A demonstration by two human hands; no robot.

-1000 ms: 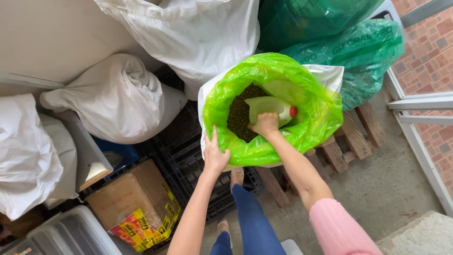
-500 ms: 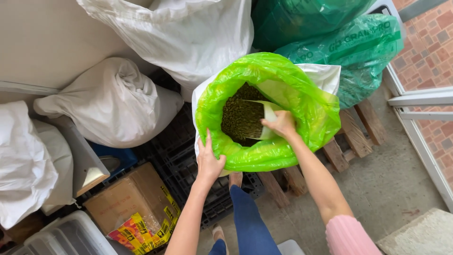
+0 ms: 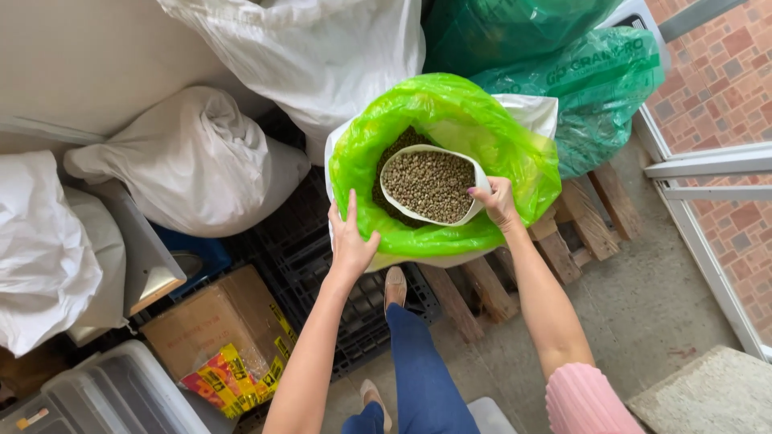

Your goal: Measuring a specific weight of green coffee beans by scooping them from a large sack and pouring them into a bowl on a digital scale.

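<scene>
Left hand (image 3: 351, 238): flat and open, fingers spread and pointing toward 12 o'clock, palm pressed against the near rim of the bright green liner bag (image 3: 450, 112), gripping nothing. Right hand (image 3: 497, 201): curled closed on the 3 o'clock edge of a white scoop (image 3: 394, 210), thumb on the rim, fingers wrapped underneath. Scoop held level inside the mouth of the liner bag, heaped with small greenish-brown beans (image 3: 432, 185); more of the same beans dark below it in the sack. Liner folded out over a white woven sack (image 3: 531, 112) standing on a wooden pallet (image 3: 563, 241).

At 12 o'clock of the open sack, a large white sack (image 3: 322, 56); at 1 to 2 o'clock, two dark green plastic bags (image 3: 595, 88) stacked against a window frame. At 9 o'clock, a tied white sack (image 3: 193, 161) lying on its side; farther toward 9, another white bundle (image 3: 40, 249). At 7 o'clock, a cardboard box (image 3: 209, 321) with yellow-and-red printed tape, resting on a black plastic crate (image 3: 305, 241), and a clear storage tub (image 3: 112, 394) beside it. Straight down at 6 o'clock, blue-trousered legs and tan shoes on the concrete floor (image 3: 643, 305); pink sleeve (image 3: 587, 402) on the right forearm.
</scene>
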